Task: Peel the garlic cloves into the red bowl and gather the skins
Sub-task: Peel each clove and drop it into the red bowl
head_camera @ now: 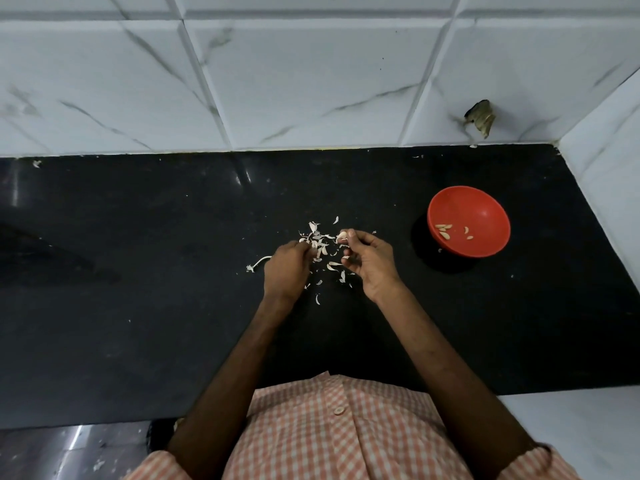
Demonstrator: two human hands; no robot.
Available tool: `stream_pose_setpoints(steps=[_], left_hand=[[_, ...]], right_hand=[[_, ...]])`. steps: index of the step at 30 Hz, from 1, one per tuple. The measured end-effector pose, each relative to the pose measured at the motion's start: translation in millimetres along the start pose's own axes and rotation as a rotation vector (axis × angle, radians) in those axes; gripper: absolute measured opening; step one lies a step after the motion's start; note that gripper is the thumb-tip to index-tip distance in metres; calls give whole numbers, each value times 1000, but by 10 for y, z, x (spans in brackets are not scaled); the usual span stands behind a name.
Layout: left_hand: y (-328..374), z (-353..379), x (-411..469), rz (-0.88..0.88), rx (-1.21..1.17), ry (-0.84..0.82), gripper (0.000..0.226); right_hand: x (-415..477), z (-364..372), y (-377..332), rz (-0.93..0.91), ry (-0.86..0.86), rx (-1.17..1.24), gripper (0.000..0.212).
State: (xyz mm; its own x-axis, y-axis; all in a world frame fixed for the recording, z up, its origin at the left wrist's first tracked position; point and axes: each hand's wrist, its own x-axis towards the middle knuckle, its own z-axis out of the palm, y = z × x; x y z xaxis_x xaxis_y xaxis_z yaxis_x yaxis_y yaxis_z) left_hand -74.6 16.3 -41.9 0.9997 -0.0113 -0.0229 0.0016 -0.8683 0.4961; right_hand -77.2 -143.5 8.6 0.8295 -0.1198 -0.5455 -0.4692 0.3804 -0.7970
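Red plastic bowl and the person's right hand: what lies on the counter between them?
Head view: bare black stone counter, save one tiny skin fleck beside the round red plastic bowl. The right hand pinches a pale garlic clove.

Red bowl [485, 209] right, peeled cloves [444, 229] inside; skins [320, 242] scattered centre; clove [342, 235] pinched.

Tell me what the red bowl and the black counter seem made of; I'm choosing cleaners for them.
Red bowl: probably plastic with a matt finish. The colour is even and flat, with no glassy highlights, and the wall looks thin.
Black counter: likely polished stone, perhaps granite. It throws bright streaky reflections near the wall and shows faint speckling.
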Motion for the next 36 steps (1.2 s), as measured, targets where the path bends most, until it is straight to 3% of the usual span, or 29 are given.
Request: stream_pose_setpoints(steps=[3,5,8,12,18,22,27,32,36], left_hand=[[13,-23,2,-37,95,30,52],[-5,-27,-3,-28,69,62,41],[19,-53,-4,4,-203,102,13],[180,-89,-25,166,-665,103,19],[241,-44,-67,121,-857,73,12],[236,-44,-67,7,-940,48,6],[192,-75,-67,-113,-1008,90,6],[185,-112,-60,-78,-990,67,5],[184,-103,-69,-42,-937,71,6]], right_hand=[[-8,12,11,23,-2,3,10],[-13,19,19,36,-13,0,9],[-7,31,33,64,-22,24,8],[11,58,67,129,-24,81,7],[8,60,149,100,-26,-24,20],[-45,79,137,-20,-57,-189,5],[-56,67,66,-233,-119,-367,13],[-8,4,36,-474,-108,-695,10],[-9,-13,25,-515,-111,-734,6]])
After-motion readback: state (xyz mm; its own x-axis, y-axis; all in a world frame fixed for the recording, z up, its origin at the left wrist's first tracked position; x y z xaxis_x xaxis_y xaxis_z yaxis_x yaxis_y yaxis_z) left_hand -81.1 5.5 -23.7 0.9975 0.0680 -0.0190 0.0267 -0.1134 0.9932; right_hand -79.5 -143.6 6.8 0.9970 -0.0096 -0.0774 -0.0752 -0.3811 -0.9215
